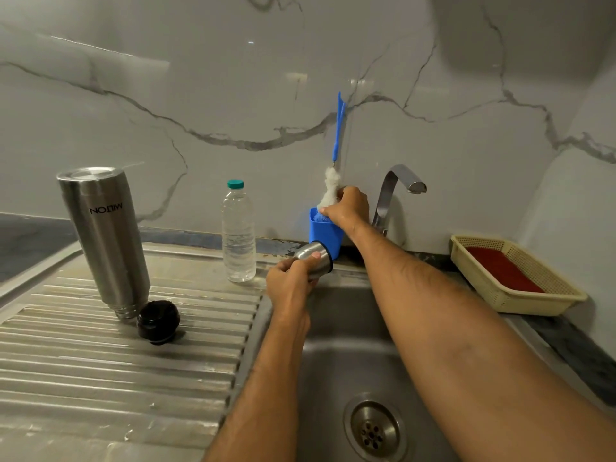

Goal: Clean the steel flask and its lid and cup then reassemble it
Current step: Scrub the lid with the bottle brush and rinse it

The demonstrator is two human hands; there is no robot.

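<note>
Head view, left hand: I see my left hand (289, 282) over the near-left edge of the sink (333, 328), fingers curled round the steel cup (316, 258). The thumb lies on the cup's wall and its black-rimmed mouth points away from the palm, toward the right. I judge it is held this way so the mouth stays free for a scrubber.

Head view, right hand: my right hand (346, 205) reaches past the cup to the blue holder (325, 233) at the wall. Its fingers are bent at the white bristles of the brush (330, 188). I cannot tell whether they have closed on the brush or on something inside the holder. The brush's blue handle sticks straight up above the fingertips.

Head view, flask: the flask (103, 238) stands mouth down on the ribbed drainer (100, 361), well to the left of both hands. I guess it is inverted to drain.

Head view, lid: the black lid (158, 321) rests on the drainer touching the flask's base, apart from both hands.

Head view, other things: a bottle (238, 231) stands between flask and left hand. The tap (396, 191) rises just right of the right hand, with no water seen. A basket (513, 275) sits far right.

Head view, step: fetching a cleaning tool for the cup, I judge. Reassembly is not yet begun, since all three parts lie apart.
</note>
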